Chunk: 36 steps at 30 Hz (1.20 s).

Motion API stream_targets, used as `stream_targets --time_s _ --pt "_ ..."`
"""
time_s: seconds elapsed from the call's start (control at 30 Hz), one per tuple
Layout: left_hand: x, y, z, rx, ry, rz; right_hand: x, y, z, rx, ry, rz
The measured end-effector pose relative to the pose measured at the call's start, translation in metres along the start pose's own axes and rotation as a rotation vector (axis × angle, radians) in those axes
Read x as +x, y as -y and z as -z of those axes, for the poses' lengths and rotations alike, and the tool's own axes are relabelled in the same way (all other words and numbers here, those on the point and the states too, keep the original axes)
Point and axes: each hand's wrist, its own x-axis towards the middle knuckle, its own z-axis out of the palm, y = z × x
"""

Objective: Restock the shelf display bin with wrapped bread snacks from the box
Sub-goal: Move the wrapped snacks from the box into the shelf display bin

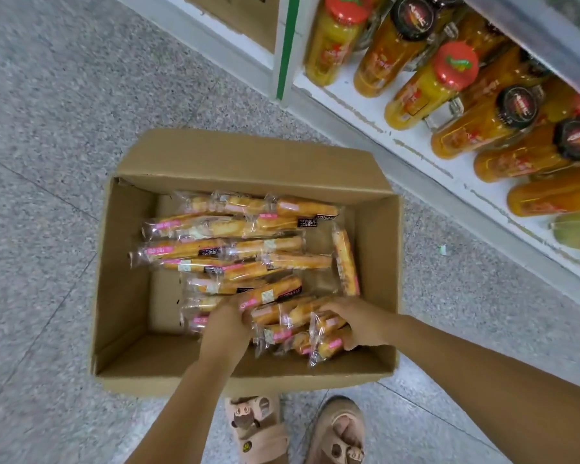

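An open cardboard box stands on the floor below me. Several wrapped bread snacks lie loose inside it, long golden sticks in clear wrappers with pink labels. Both hands are down in the near part of the box. My left hand grips a bunch of snacks from the left side. My right hand grips the same bunch from the right, fingers curled round the wrappers. One snack leans against the box's right wall. The shelf display bin is out of view.
A white shelf runs along the upper right, holding several jars of orange preserved fruit with red or black lids. Speckled grey floor surrounds the box. My two feet in beige sandals stand just behind the box.
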Motion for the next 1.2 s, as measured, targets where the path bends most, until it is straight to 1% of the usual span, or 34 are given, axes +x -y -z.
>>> stream_targets --time_s 0.13,0.2,0.27,0.33,0.43,0.5,0.57,0.63,0.7,0.77,0.83,0.93,1.03,1.1,1.13,1.2 --pt "0.037 0.004 -0.015 0.158 0.018 0.059 0.019 -0.012 -0.007 -0.049 -0.004 0.05" --pt "0.051 0.006 -0.019 0.29 0.033 0.095 0.025 -0.013 -0.004 -0.077 -0.008 0.09" --pt "0.061 0.004 -0.019 0.428 0.107 0.143 0.028 -0.011 0.0 -0.115 -0.006 0.124" --pt "0.065 0.002 -0.018 0.512 0.199 0.162 0.029 -0.009 0.004 -0.15 0.004 0.143" --pt "0.061 -0.003 -0.015 0.515 0.271 0.145 0.028 -0.01 0.008 -0.242 0.029 0.153" --pt "0.054 -0.005 -0.01 0.464 0.271 0.157 0.022 -0.009 0.011 -0.301 0.026 0.153" --pt "0.043 -0.007 0.0 0.473 0.269 0.171 0.012 -0.007 0.015 -0.309 -0.009 0.14" --pt "0.029 -0.009 0.013 0.459 0.265 0.209 -0.002 -0.005 0.018 -0.241 -0.071 0.117" --pt "0.011 -0.012 0.03 0.432 0.261 0.247 -0.019 0.0 0.023 -0.071 -0.183 0.07" --pt "-0.008 -0.021 0.049 0.315 0.291 0.285 -0.043 0.008 0.036 0.219 -0.312 0.03" --pt "-0.03 -0.033 0.068 0.056 0.32 0.319 -0.073 0.023 0.058 0.472 -0.397 0.027" --pt "-0.068 -0.058 0.097 -0.375 0.287 0.314 -0.116 0.044 0.093 0.668 -0.5 0.02" --pt "-0.118 -0.098 0.124 -0.615 0.191 0.274 -0.165 0.066 0.125 0.894 -0.586 0.045" --pt "-0.152 -0.129 0.141 -0.831 0.13 0.269 -0.206 0.085 0.147 1.08 -0.618 0.084" --pt "-0.167 -0.142 0.15 -0.916 0.125 0.276 -0.228 0.094 0.157 1.146 -0.629 0.095" --pt "-0.196 -0.167 0.164 -0.962 0.15 0.272 -0.27 0.107 0.175 1.26 -0.641 0.128"
